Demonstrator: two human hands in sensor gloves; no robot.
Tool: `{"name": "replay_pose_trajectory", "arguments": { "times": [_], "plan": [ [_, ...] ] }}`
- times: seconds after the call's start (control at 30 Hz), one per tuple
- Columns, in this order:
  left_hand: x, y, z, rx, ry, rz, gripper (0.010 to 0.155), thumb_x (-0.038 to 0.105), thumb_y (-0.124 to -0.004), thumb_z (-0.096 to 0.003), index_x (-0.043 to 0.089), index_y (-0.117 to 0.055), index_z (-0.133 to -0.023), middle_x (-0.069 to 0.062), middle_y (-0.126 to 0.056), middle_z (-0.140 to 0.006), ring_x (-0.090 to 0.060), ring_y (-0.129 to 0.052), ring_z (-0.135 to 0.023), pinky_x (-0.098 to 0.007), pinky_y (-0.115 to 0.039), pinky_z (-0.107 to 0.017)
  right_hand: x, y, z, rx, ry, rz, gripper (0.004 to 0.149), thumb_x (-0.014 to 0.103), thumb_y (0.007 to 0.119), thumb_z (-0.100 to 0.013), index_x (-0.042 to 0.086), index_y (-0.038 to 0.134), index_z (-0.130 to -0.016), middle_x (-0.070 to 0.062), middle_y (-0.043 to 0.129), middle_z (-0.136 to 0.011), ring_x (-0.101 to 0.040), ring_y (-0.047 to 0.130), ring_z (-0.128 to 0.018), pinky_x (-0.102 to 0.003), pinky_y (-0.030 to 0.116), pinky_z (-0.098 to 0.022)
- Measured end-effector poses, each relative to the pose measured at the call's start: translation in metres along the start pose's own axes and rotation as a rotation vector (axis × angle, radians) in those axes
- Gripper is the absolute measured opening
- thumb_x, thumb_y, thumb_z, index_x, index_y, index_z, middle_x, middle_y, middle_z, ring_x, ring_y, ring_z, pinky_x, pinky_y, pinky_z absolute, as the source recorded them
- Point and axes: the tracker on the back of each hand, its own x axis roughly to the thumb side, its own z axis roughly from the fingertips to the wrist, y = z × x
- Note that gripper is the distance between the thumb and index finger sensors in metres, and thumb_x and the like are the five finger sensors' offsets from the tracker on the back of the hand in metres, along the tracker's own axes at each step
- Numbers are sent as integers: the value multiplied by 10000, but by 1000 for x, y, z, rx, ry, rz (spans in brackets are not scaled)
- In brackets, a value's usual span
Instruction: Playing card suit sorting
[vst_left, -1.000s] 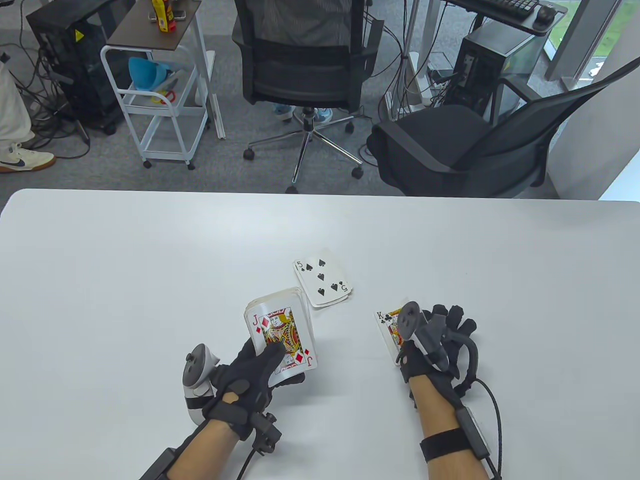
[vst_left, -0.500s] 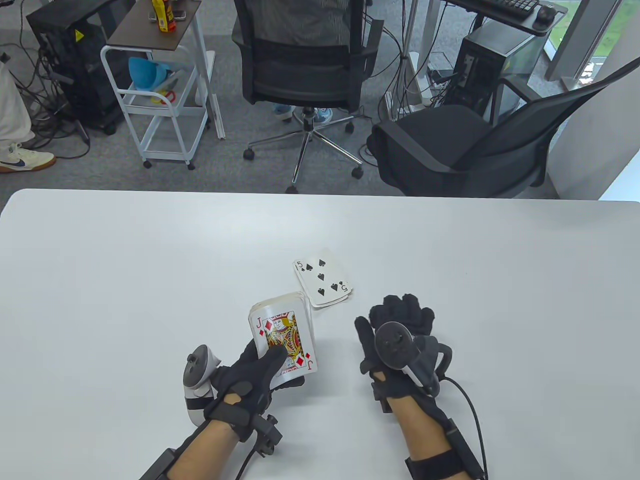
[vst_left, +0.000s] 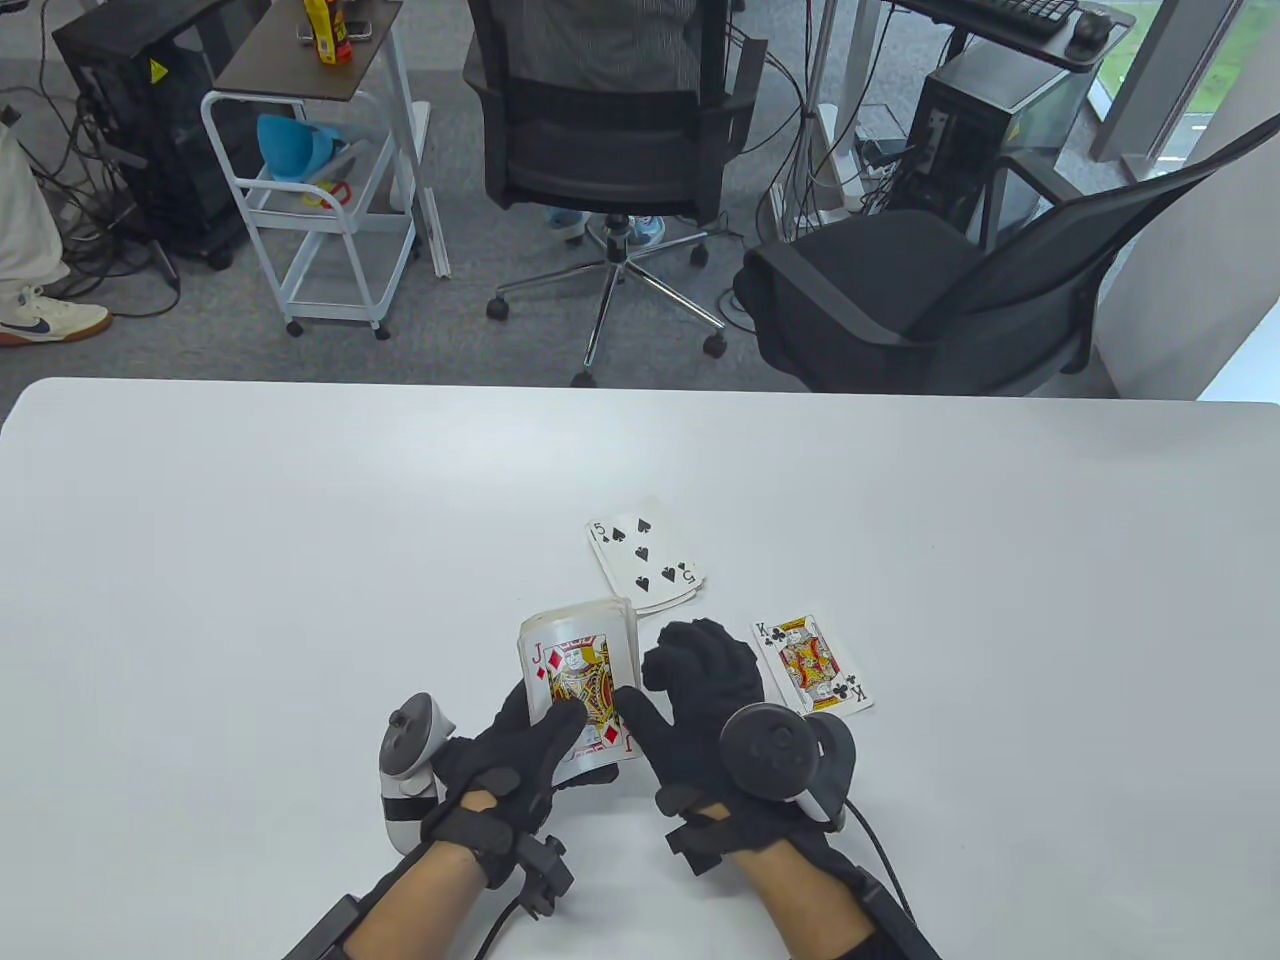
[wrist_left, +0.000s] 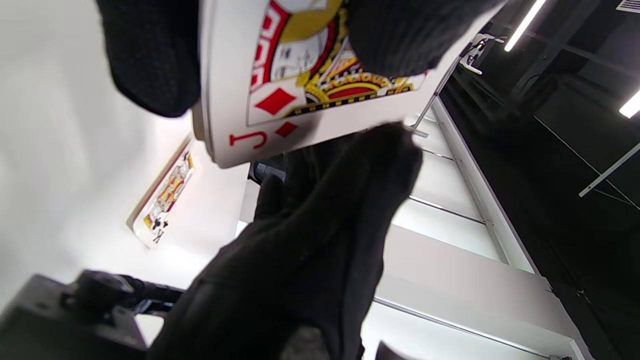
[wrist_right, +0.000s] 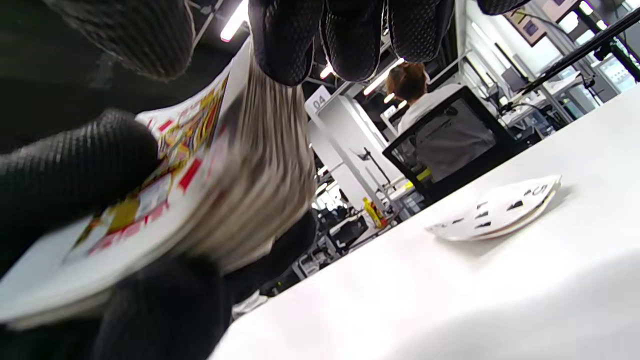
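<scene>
Glossy paper deck (vst_left: 578, 690), jack of diamonds up, gripped in left hand (vst_left: 510, 765) near the table's (vst_left: 200, 560) front edge; thin, slick, bendy, best pinched at the top card's right edge. Right hand (vst_left: 700, 690) alongside, fingers parted, holding nothing. Spade pile (vst_left: 645, 565) just beyond, king of clubs (vst_left: 812, 665) to the right.

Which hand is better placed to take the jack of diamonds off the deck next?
Right. The left hand grips the deck, so it is busy. The right hand holds nothing, and its thumb already reaches the jack of diamonds on top.
</scene>
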Motion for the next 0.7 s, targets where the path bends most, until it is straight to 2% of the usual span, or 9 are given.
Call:
{"name": "replay_pose_trajectory", "arguments": {
  "times": [0.27,0.47,0.6,0.7],
  "plan": [
    [-1,2,1,4,10,12,648,422,-834,-533,315,-486,-1069,26,-695,-1071,-301,-857,-932,-443,-925,-555,4,8,4,-35,33,78,665,584,853,-485,148,603,-921,-171,520,-1076,-506,494,-1018,-729,390,-696],
    [-1,4,5,75,-25,48,640,433,-828,-531,315,-496,-1065,27,-712,-1061,-297,-877,-915,-433,-936,-538,5,14,4,18,29,65,653,586,872,-472,148,627,-888,-169,542,-1068,-504,502,-1019,-730,395,-697],
    [0,9,2,0,-28,50,632,467,-833,-527,346,-524,-1065,53,-726,-1064,-305,-873,-919,-441,-949,-507,6,16,5,-36,16,-35,570,500,886,-470,120,676,-838,-169,616,-1026,-489,595,-988,-717,441,-697],
    [2,8,2,-14,-28,62,646,491,-836,-523,336,-525,-1067,41,-720,-1068,-315,-865,-921,-446,-939,-515,6,14,5,-72,17,-89,453,430,835,-507,107,730,-807,-151,690,-987,-465,674,-957,-705,474,-696]
  ]
}}
